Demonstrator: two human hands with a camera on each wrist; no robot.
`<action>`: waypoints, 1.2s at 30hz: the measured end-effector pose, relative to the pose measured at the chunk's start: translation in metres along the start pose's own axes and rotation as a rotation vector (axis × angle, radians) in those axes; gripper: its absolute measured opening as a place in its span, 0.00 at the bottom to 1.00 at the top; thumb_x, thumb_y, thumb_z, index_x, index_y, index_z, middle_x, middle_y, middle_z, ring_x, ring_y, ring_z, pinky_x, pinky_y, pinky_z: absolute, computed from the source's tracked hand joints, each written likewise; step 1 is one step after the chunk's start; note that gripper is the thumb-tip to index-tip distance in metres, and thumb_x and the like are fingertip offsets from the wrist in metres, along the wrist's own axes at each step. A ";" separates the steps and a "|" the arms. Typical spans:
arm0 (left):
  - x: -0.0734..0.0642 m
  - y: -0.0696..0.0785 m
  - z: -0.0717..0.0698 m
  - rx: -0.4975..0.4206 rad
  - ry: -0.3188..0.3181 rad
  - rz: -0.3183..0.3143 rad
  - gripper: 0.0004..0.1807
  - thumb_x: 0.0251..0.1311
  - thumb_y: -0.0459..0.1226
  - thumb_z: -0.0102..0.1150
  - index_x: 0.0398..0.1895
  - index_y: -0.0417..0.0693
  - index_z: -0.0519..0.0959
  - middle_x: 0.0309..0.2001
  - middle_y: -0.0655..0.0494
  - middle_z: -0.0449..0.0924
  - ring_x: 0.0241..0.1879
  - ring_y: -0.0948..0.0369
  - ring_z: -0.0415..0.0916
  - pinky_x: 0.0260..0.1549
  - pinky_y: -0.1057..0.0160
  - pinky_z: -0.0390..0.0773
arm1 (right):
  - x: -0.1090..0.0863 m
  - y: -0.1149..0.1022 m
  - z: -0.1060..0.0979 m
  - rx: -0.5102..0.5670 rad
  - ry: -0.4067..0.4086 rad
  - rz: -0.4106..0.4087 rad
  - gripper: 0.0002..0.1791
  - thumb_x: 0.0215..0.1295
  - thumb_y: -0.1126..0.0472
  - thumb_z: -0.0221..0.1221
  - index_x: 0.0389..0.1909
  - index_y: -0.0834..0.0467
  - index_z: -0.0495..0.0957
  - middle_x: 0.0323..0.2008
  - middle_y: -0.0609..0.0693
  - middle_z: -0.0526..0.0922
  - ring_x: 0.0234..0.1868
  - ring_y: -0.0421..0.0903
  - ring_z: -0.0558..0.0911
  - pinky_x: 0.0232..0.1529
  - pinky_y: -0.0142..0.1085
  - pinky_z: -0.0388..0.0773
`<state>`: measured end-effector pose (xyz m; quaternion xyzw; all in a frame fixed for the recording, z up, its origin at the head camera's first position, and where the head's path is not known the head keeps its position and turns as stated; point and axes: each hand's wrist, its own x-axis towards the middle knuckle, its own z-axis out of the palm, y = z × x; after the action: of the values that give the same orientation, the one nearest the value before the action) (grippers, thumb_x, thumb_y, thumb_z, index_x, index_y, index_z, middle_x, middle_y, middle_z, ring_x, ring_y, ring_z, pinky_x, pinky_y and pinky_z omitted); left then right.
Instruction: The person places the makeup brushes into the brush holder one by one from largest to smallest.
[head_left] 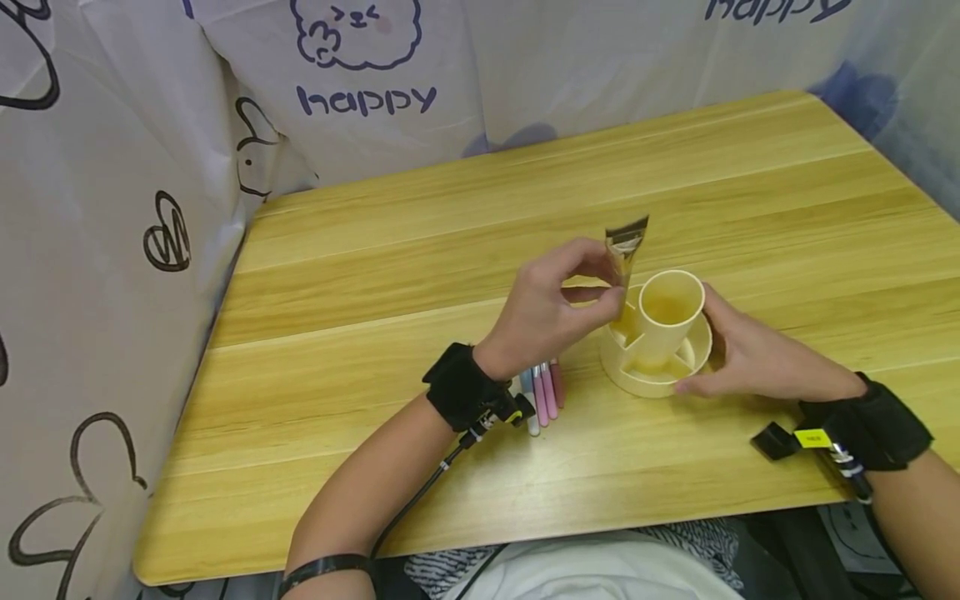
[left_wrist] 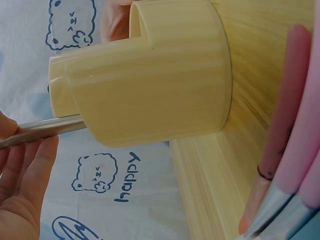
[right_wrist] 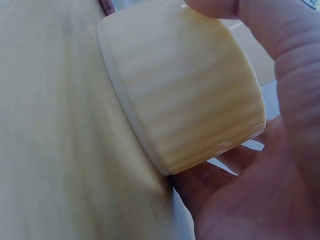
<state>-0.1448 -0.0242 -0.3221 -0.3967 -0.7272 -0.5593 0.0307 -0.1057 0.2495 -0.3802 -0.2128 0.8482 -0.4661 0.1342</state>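
A cream-yellow desk organizer [head_left: 643,383] with a tall central cup and divided outer slots stands upright on the table. My right hand [head_left: 757,350] grips its right side, thumb at the front and fingers curved round behind, as the right wrist view also shows on the organizer wall [right_wrist: 185,85]. My left hand [head_left: 551,300] pinches a shiny gold squeeze tube [head_left: 626,242] between thumb and fingers, flat crimped end up. In the left wrist view the tube [left_wrist: 45,129] appears edge-on, its lower end dipping behind the organizer's rim [left_wrist: 150,95].
Several slim brushes or pens with pink and pale handles [head_left: 546,392] lie on the wooden table [head_left: 375,275], left of the organizer and partly under my left wrist. White cloth printed with cartoons [head_left: 390,50] hangs behind the table and along its left side.
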 end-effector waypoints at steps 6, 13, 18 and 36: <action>-0.001 -0.003 0.002 0.011 -0.042 -0.027 0.09 0.62 0.24 0.59 0.46 0.34 0.76 0.43 0.42 0.82 0.48 0.54 0.85 0.50 0.71 0.86 | 0.000 0.000 0.000 0.001 -0.002 0.005 0.65 0.50 0.61 0.80 0.80 0.34 0.46 0.73 0.47 0.63 0.66 0.31 0.68 0.59 0.14 0.67; -0.001 -0.007 0.001 0.022 -0.121 -0.036 0.07 0.61 0.24 0.59 0.41 0.35 0.75 0.42 0.43 0.83 0.46 0.56 0.85 0.50 0.73 0.85 | 0.000 0.001 0.001 -0.023 0.007 0.021 0.65 0.49 0.59 0.81 0.80 0.36 0.47 0.71 0.48 0.65 0.64 0.30 0.70 0.58 0.14 0.68; -0.001 -0.008 0.001 0.035 -0.180 -0.034 0.10 0.60 0.24 0.61 0.45 0.35 0.79 0.41 0.45 0.83 0.45 0.58 0.84 0.50 0.73 0.85 | 0.001 0.001 0.001 -0.028 0.004 0.016 0.65 0.49 0.59 0.81 0.80 0.36 0.47 0.70 0.47 0.66 0.63 0.31 0.72 0.58 0.15 0.71; 0.000 -0.006 -0.005 0.101 -0.284 -0.060 0.12 0.61 0.26 0.65 0.48 0.35 0.81 0.43 0.45 0.85 0.50 0.55 0.88 0.49 0.75 0.84 | 0.001 0.003 0.000 -0.002 -0.002 -0.008 0.63 0.50 0.61 0.80 0.79 0.37 0.48 0.69 0.48 0.67 0.62 0.32 0.74 0.56 0.19 0.75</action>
<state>-0.1507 -0.0290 -0.3245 -0.4478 -0.7630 -0.4609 -0.0690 -0.1074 0.2501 -0.3825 -0.2170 0.8477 -0.4655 0.1331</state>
